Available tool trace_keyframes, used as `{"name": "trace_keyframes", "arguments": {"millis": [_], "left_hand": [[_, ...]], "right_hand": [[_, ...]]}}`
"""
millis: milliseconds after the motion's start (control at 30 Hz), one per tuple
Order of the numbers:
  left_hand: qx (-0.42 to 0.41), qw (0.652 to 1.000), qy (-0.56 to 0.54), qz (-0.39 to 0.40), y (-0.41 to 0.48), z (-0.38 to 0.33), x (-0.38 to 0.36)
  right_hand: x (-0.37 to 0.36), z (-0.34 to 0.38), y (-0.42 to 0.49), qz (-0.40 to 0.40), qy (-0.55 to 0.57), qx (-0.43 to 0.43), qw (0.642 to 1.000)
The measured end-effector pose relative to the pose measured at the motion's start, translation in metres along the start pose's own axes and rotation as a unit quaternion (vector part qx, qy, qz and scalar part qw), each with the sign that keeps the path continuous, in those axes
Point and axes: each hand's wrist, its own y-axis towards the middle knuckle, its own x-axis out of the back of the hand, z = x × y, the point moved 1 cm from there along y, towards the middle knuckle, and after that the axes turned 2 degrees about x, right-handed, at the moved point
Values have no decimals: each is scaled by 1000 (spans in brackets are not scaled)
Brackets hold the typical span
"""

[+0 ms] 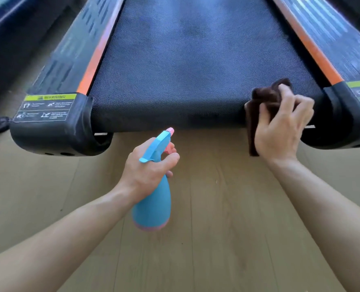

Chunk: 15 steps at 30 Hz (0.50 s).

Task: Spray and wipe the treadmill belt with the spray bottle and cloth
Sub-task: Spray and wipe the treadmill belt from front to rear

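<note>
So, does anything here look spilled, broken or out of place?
Nothing stands out. The left hand grips the blue spray bottle, nozzle toward the treadmill belt; the right hand holds the brown cloth at the belt's near right corner. A faint darker patch farther up the belt may be dampness, though the blur leaves that unsure.

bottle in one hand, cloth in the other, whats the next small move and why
Probably squeeze the trigger: the left hand grips the spray bottle with its nozzle pointing at the treadmill belt, and the right hand holds the cloth bunched at the belt's near right corner, ready to wipe afterwards.
</note>
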Motion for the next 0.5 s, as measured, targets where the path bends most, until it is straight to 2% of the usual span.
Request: {"name": "trace_keyframes", "arguments": {"millis": [100,233,333,433,500], "left_hand": [[-10,1000,-16,12,5,0,5],[-31,999,-27,13,11,-2,10],[-39,999,-25,15,11,-1,16],[-27,999,-39,20,10,4,23],[-13,999,-45,20,11,6,28]], "right_hand": [[-15,9,6,6,-68,-2,998],[-49,75,-33,61,-35,145,987],[-69,104,-39,60,-73,240,966],[-60,77,-29,56,-119,292,947],[-45,41,-21,31,-138,256,956]]}}
